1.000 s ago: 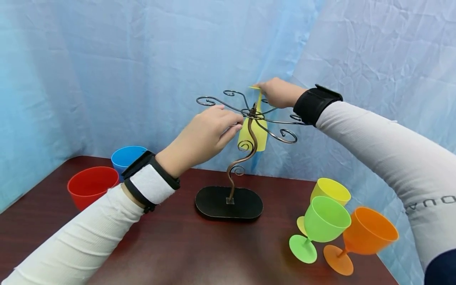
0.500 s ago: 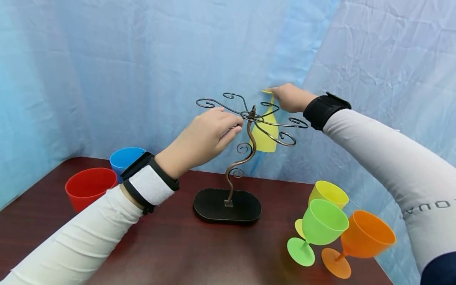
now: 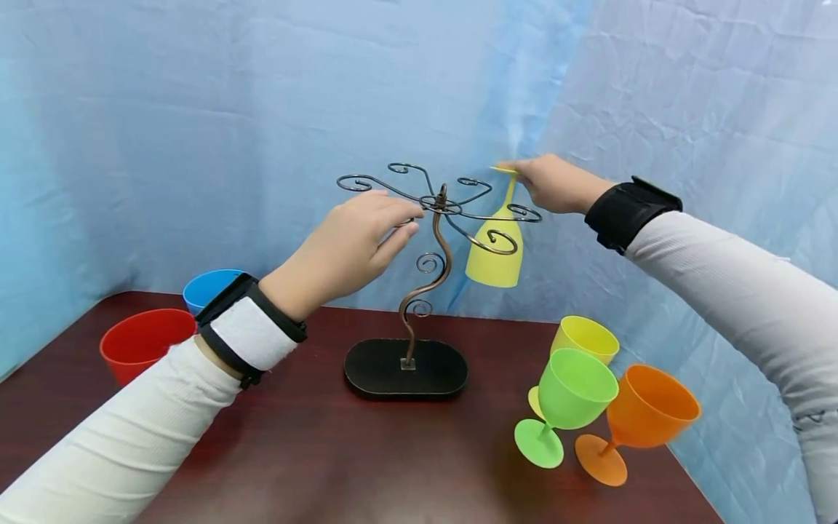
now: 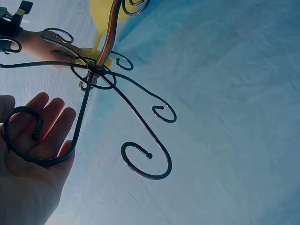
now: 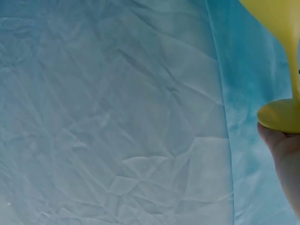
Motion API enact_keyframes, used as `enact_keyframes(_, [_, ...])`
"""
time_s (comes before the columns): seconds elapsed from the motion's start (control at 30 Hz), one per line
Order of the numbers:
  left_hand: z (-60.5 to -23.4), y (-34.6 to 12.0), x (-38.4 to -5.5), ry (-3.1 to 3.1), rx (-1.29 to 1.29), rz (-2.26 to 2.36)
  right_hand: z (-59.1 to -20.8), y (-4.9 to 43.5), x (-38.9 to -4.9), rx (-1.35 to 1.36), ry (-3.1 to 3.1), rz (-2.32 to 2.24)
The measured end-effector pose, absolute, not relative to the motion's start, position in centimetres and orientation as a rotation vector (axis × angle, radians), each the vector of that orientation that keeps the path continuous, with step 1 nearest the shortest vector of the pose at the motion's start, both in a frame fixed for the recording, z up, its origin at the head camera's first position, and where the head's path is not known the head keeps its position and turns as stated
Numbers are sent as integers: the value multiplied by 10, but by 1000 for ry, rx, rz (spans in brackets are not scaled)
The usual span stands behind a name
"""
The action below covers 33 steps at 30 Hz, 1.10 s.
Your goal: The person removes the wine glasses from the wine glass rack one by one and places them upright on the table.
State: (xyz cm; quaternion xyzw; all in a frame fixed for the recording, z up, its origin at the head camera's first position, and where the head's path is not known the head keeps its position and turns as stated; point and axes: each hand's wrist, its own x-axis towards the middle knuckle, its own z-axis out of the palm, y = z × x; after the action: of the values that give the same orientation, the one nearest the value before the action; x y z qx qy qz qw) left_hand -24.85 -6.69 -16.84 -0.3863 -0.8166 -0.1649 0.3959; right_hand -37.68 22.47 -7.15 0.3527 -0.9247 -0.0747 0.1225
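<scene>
A dark metal glass rack (image 3: 441, 266) with curled arms on a wavy copper-coloured stem stands in the middle of the head view. My left hand (image 3: 356, 244) reaches over one near arm; in the left wrist view its curl (image 4: 42, 161) lies between thumb and loosely bent fingers. To the right of the rack's top, my right hand (image 3: 559, 182) grips a yellow goblet (image 3: 495, 273) by its foot, bowl hanging downward. Rack arms cross in front of that goblet in the head view. The right wrist view shows the goblet's foot (image 5: 276, 115) against the fingers.
Yellow (image 3: 585, 338), green (image 3: 576, 389) and orange (image 3: 655, 407) goblets stand close together at the right of the dark wooden table (image 3: 393, 466). Red (image 3: 144, 342) and blue (image 3: 209, 287) ones are at the left, partly behind my left forearm. A blue cloth hangs behind.
My right hand has moved the upside-down yellow goblet rightward, from behind the rack's centre toward its right-side arms. The left hand keeps its place at the rack. The head view has shifted slightly.
</scene>
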Motion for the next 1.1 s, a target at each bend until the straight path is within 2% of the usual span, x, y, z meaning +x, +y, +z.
enact_keyframes(0.3, [-170,-70,-254,-2095,-974,-424,-87,239,-363,1070,-2636,-78])
enact_keyframes(0.87, [-174,-79,-269,-2123,-927,-433,-117,267,-334,839,-2689,119])
enact_keyframes(1.1, [-177,-96,-258,-2109,-851,-405,-136,264,-325,777,-2646,198])
